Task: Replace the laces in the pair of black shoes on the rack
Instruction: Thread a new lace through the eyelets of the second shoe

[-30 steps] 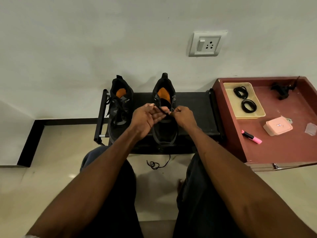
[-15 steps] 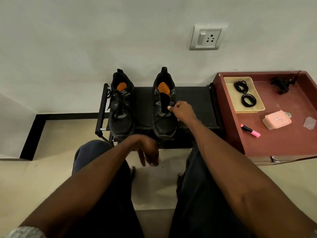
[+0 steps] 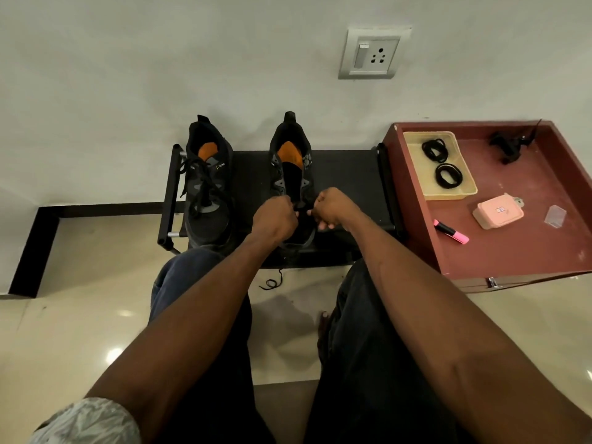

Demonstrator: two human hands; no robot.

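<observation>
Rack [image 3: 346, 174] by wall: 2 hands [image 3: 302, 216] pinching lace [image 3: 272, 282] over right shoe [image 3: 290, 168]; tray [image 3: 461, 190] nr.

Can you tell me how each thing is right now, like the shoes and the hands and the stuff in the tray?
Left shoe: laced, on rack.
Right shoe: upper eyelets empty.
Left hand: curled at right shoe's lace.
Right hand: curled at the lace too.
Lace end: dangling to floor.
Coiled laces: unused, in tray.

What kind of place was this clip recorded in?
Probably a home entryway or room corner: a low shoe rack against a plain wall, a wall socket, and glossy floor tiles.
</observation>
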